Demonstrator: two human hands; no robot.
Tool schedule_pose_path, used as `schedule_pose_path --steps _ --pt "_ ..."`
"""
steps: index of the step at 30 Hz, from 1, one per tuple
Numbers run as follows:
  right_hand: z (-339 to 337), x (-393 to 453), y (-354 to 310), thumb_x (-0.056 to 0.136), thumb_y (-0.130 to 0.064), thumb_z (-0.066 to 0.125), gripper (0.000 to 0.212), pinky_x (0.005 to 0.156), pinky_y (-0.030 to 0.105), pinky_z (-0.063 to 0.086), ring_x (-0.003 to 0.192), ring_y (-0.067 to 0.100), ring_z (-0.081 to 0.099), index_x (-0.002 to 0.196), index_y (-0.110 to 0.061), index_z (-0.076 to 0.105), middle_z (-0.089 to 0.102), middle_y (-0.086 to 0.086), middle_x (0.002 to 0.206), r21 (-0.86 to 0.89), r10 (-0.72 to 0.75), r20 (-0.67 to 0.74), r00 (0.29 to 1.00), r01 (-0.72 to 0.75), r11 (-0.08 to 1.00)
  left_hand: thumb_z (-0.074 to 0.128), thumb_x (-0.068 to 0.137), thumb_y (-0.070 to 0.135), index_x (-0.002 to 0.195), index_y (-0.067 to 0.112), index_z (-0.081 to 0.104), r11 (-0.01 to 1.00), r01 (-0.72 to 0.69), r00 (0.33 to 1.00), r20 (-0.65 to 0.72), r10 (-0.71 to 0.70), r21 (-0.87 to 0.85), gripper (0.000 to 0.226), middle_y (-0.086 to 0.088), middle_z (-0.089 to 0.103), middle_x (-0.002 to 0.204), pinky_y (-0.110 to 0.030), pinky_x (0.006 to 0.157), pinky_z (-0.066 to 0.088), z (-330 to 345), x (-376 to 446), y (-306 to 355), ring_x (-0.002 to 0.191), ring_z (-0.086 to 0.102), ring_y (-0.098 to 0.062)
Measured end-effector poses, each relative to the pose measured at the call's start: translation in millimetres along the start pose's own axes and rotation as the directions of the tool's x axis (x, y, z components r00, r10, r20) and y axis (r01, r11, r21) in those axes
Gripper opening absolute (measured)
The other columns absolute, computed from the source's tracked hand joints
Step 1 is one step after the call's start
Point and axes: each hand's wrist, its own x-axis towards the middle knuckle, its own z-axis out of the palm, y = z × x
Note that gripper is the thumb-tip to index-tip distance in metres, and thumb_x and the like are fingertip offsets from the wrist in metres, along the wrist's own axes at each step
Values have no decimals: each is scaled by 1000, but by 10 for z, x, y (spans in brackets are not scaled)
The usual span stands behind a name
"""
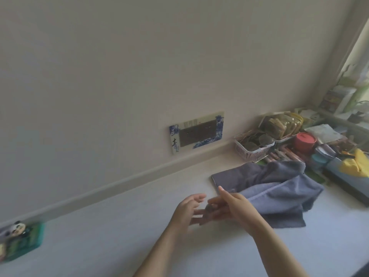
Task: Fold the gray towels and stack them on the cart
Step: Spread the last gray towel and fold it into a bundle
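1. At about 8 o'clock of the view, a green box with a panda figure on it lay on the white tabletop, close to the wall.
2. On the wall, toward 12 o'clock from the hands, a blue-and-white plate framed a dark panel.
3. The left hand was raised over the tabletop near the centre, at 6 o'clock of that plate. Its fingers were loosely bent and a little apart, and they held nothing.
4. The right hand was just beside the left one, at its 3 o'clock. Its fingers were stretched toward the left hand and partly overlapped with it; they were blurred, but they seemed relaxed and empty.
5. The gray towel lay crumpled and unfolded on the tabletop, at 2 o'clock from the right hand and partly behind it. I cannot tell if the hand touched it.
6. At 1 o'clock from the towel stood a pink basket, and further right a red round container and a yellow cloth among other blurred things.
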Motion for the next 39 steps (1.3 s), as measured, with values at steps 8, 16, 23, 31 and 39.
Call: schedule_pose_path --steps 8,16,23,31,39 --pt "1199 -235 -33 95 -25 52 32 77 40 58 69 30 70 84 -2 71 70 18 71 -147 -95 90 991 107 983 52 84 11 92 2 69 969 -18 1000 -25 13 -247 21 -6 71 77 -30 79 52 -896 -752 -119 78 66 -19" --pt "2082 -257 228 88 -27 61 8 65 13 46 71 0 64 86 -25 68 69 -10 76 -593 -342 274 899 438 675 52 77 4 97 11 72 961 -171 932 -280 229 216 29 0 69 90 -12 70 48 -1930 -1402 -238 77 61 -4" --pt "2740 -201 590 86 -29 63 14 61 18 30 67 8 48 85 -17 70 53 -4 79 -741 -420 324 848 503 445 67 83 13 80 22 70 877 -145 819 -443 366 457 10 12 62 67 -22 68 47 -2428 -1799 -347 63 56 -5" --pt "2854 -305 524 93 -30 54 26 83 31 34 101 32 50 91 -8 68 55 10 91 -820 -508 297 809 488 298 64 86 14 80 20 69 846 -156 593 -636 493 510 10 14 61 68 -24 74 45 -2848 -2280 -97 69 57 -13" --pt "2798 -748 -312 94 -28 52 21 61 27 31 67 21 51 80 -13 58 58 5 69 -627 -766 118 632 646 435 64 87 15 109 13 69 641 -35 525 -531 665 767 22 -5 60 107 -11 77 27 -2965 -2535 187 103 56 -20"
